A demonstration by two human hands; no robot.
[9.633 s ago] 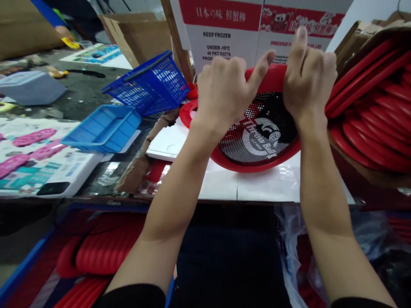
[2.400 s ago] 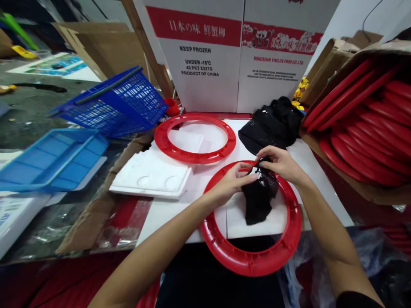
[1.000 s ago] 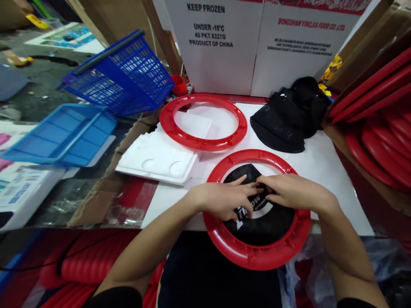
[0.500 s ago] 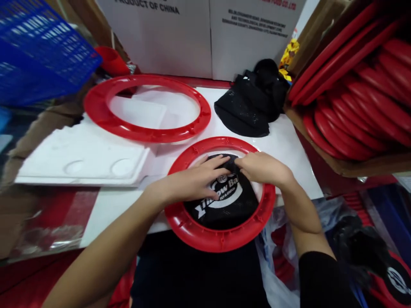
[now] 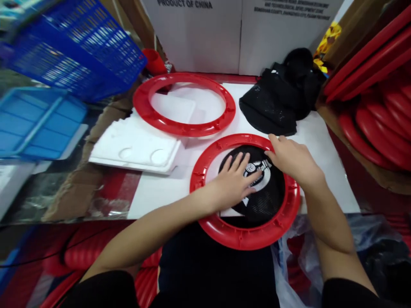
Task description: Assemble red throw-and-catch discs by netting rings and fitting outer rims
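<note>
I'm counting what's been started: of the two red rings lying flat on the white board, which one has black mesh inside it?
The nearer red ring, under both hands. The left hand presses black mesh inside it; the farther red ring frames only white board.

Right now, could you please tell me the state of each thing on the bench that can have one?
Near red ring: flat, overhanging the front edge.
Mesh disc: spread inside that ring, print up.
Left hand: open, flat on the mesh.
Right hand: fingers on the ring's far rim.
Far red ring: flat, nothing in it.
Pile of black mesh: crumpled.
Blue basket: tilted.
</note>
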